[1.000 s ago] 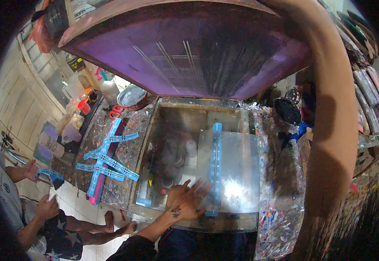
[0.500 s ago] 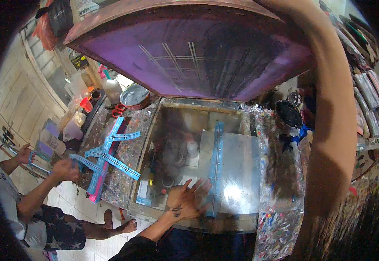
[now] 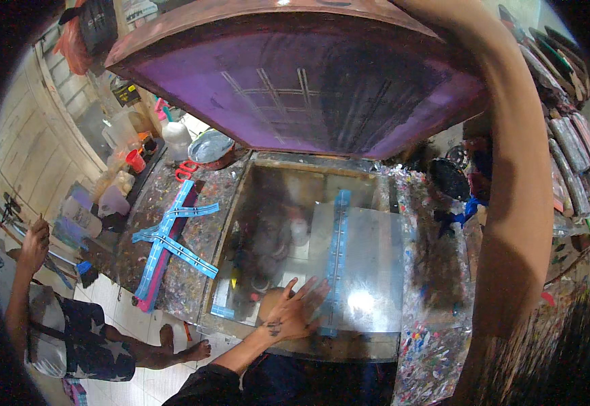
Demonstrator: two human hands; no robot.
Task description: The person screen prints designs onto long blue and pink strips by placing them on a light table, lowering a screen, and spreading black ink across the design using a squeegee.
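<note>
The person's left hand (image 3: pixel 296 312) is reaching over the glass (image 3: pixel 274 193), and its fingers are standing apart, with nothing clamped between them. The fingertips are looking blurred, and they are pointing toward the blue strip (image 3: pixel 337 264); whether they are touching the glass or only hanging above it, one cannot tell. The strip is lying lengthwise on the glass, just to the right of the hand, and it is running along the left side of a grey sheet (image 3: pixel 376 247).

The right arm (image 3: pixel 521 176) is going up along the right side and is bending over toward the top of the screen (image 3: pixel 295 101). The right hand is staying outside the view, so its grip cannot be told. The screen is standing tilted behind the glass, and its purple face, carrying pale lines, is facing the person.

On the left bench (image 3: pixel 203 233), more blue strips (image 3: pixel 161 237) are lying crossed over one another, and a pink bar (image 3: pixel 147 302) is showing under them. Red scissors (image 3: pixel 185 169) are lying beyond these strips, near a bowl (image 3: pixel 223 162). On the right side, a black dish (image 3: pixel 449 177) is resting behind the paint-stained bench (image 3: pixel 433 325). At the far left, a co-worker (image 3: pixel 98 338) is holding one hand (image 3: pixel 35 243) raised.
</note>
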